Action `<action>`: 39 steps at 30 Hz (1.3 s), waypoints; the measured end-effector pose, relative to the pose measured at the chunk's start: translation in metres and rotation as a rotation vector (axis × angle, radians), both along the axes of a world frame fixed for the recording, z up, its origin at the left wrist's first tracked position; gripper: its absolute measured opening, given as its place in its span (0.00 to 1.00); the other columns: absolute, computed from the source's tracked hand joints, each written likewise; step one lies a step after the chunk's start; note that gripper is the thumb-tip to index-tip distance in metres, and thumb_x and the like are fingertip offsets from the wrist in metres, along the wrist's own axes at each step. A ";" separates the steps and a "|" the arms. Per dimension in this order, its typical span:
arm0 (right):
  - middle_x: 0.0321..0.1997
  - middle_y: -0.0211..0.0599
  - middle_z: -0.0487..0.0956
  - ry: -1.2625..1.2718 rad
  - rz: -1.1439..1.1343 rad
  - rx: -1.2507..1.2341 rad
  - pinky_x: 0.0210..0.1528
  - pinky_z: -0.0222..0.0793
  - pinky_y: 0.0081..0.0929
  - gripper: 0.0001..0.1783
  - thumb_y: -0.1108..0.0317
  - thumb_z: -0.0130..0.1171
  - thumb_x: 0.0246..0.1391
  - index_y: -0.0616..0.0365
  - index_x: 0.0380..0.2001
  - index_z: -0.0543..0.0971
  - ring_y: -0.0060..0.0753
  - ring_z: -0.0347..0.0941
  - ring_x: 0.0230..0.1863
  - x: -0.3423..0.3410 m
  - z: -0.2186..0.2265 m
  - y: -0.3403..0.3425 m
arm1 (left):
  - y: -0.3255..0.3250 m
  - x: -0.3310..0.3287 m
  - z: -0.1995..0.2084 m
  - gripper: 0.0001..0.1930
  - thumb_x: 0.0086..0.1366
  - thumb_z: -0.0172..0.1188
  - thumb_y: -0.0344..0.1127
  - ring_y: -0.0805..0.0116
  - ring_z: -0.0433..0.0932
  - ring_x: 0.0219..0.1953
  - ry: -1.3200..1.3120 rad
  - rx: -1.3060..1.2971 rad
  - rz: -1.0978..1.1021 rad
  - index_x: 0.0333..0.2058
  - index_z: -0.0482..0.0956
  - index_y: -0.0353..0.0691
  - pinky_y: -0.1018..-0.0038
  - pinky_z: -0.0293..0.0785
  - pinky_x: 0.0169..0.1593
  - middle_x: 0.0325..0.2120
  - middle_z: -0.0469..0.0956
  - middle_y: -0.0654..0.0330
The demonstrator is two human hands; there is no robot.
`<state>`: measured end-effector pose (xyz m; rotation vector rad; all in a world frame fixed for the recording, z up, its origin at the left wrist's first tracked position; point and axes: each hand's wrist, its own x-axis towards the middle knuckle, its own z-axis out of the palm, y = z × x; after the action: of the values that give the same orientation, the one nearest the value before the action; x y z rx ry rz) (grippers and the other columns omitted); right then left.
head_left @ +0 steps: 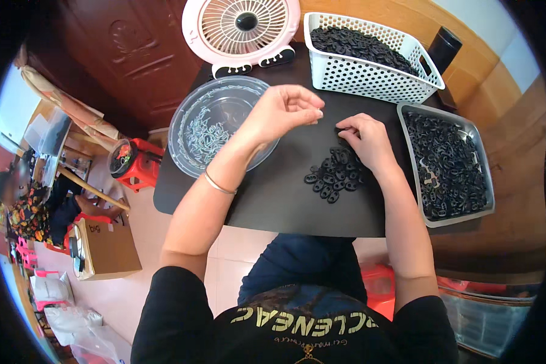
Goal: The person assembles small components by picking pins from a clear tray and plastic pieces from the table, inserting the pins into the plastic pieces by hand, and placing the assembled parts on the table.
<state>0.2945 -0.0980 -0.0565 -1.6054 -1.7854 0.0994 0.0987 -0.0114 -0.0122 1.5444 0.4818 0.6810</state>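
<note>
My left hand (285, 112) hovers over the dark table (267, 203), just right of a clear round bowl (179, 136) of small, thin, shiny pieces (206, 134). Its fingers are curled toward the thumb; whatever sits at the fingertips is too small to make out. With thumb and forefinger, my right hand (367, 141) pinches a small black piece (340, 130), mostly hidden by the fingers. Directly below that hand lies a loose pile of black oval pieces with holes (335, 174), part of it tucked under the wrist.
A white perforated basket (370, 79) full of black pieces stands at the back, beside a black cylinder (446, 47). To the right lies a metal tray (490, 194) of similar pieces. A pink fan (191, 27) stands behind the bowl. Another person (33, 206) sits far left.
</note>
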 end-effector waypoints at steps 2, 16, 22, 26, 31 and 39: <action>0.27 0.38 0.75 0.040 -0.001 -0.066 0.29 0.69 0.23 0.10 0.78 0.59 0.39 0.59 0.31 0.77 0.30 0.72 0.24 -0.003 0.001 0.002 | -0.004 0.001 -0.005 0.08 0.53 0.59 0.25 0.77 0.75 0.29 -0.029 -0.046 -0.003 0.33 0.75 0.32 0.83 0.71 0.36 0.26 0.76 0.61; 0.28 0.35 0.75 0.370 0.006 -0.063 0.32 0.71 0.19 0.19 0.78 0.60 0.40 0.54 0.40 0.76 0.24 0.73 0.27 -0.013 0.018 -0.005 | -0.018 0.001 -0.017 0.10 0.55 0.56 0.24 0.80 0.74 0.32 -0.007 -0.067 0.065 0.37 0.76 0.31 0.83 0.70 0.38 0.30 0.77 0.61; 0.33 0.38 0.76 0.413 0.078 -0.172 0.37 0.71 0.20 0.18 0.80 0.54 0.45 0.55 0.42 0.75 0.27 0.75 0.34 -0.018 0.018 -0.005 | -0.020 0.004 -0.017 0.10 0.55 0.56 0.24 0.81 0.73 0.32 -0.006 -0.055 0.097 0.37 0.75 0.32 0.84 0.70 0.38 0.30 0.77 0.62; 0.35 0.36 0.76 0.498 0.077 -0.242 0.39 0.70 0.19 0.18 0.81 0.50 0.47 0.56 0.43 0.74 0.23 0.73 0.35 -0.017 0.019 -0.004 | -0.018 0.006 -0.020 0.08 0.55 0.55 0.24 0.81 0.73 0.31 0.000 -0.023 0.106 0.35 0.76 0.32 0.84 0.70 0.38 0.28 0.76 0.63; 0.34 0.33 0.73 0.456 0.081 -0.260 0.39 0.70 0.18 0.19 0.82 0.49 0.47 0.56 0.44 0.74 0.23 0.72 0.34 -0.016 0.021 -0.005 | -0.017 0.008 -0.026 0.05 0.55 0.55 0.24 0.82 0.72 0.30 -0.015 -0.030 0.097 0.32 0.75 0.33 0.85 0.69 0.36 0.26 0.76 0.65; 0.36 0.32 0.68 0.505 0.067 -0.178 0.41 0.70 0.19 0.18 0.83 0.48 0.47 0.59 0.42 0.74 0.22 0.69 0.35 -0.020 0.021 -0.007 | -0.015 0.008 -0.032 0.04 0.54 0.57 0.24 0.83 0.72 0.27 0.013 -0.037 0.091 0.30 0.75 0.34 0.85 0.69 0.32 0.25 0.76 0.66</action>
<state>0.2748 -0.1051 -0.0351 -1.4732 -1.4618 0.6517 0.1065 -0.0268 -0.0437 1.5000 0.5740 0.7288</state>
